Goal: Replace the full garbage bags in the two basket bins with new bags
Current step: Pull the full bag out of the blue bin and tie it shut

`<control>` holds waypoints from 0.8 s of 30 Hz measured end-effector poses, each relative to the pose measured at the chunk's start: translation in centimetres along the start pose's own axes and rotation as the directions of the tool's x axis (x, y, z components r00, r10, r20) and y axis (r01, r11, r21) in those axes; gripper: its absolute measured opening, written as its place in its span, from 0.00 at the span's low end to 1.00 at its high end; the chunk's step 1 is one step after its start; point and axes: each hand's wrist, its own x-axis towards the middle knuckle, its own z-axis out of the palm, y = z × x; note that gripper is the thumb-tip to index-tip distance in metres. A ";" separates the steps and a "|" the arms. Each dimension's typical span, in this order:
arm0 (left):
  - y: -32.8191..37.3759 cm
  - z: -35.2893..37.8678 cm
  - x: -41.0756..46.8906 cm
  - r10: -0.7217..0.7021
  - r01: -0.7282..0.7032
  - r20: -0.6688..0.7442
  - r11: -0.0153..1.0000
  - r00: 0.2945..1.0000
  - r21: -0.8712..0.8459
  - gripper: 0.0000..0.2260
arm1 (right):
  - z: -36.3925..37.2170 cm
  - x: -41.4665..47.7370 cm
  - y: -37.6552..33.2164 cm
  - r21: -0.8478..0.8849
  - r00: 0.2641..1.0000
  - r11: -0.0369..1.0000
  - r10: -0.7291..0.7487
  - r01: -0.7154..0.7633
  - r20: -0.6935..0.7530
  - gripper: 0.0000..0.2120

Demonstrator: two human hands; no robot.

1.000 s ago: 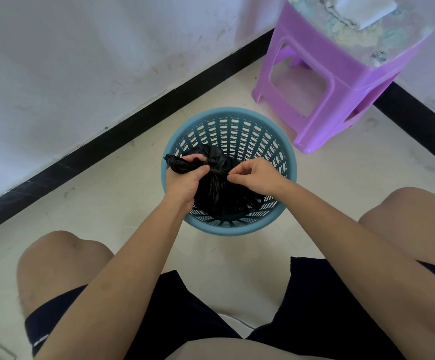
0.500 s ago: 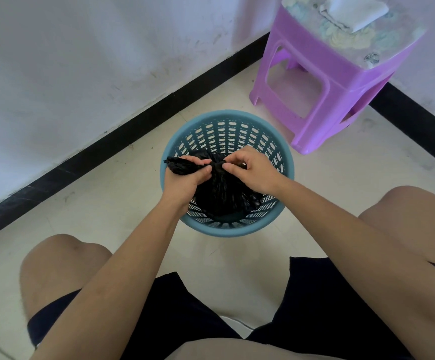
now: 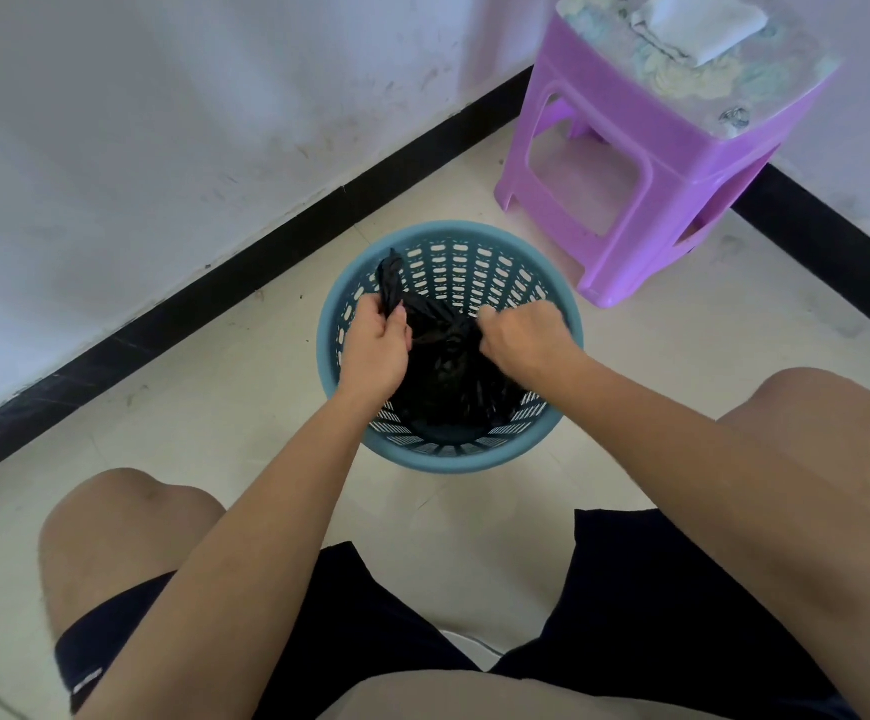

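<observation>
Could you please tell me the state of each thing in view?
Black plastic garbage bag: in the bin, top gathered.
Blue perforated plastic basket bin: upright, bag inside.
Left hand: grips bag's twisted end.
Right hand: grips bag's other end.
Purple plastic stool: upright.
White folded cloth: lying on stool.

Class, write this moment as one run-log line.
stage: knotting full bag | left grip: holds twisted bag end | right grip: holds other end | black bag: inside blue basket
</observation>
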 end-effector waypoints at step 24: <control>0.3 -0.8 4.9 0.340 -0.291 0.022 0.768 0.940 0.571 0.04 | 1.1 2.5 4.7 0.345 0.922 0.927 0.255 -0.148 -0.290 0.13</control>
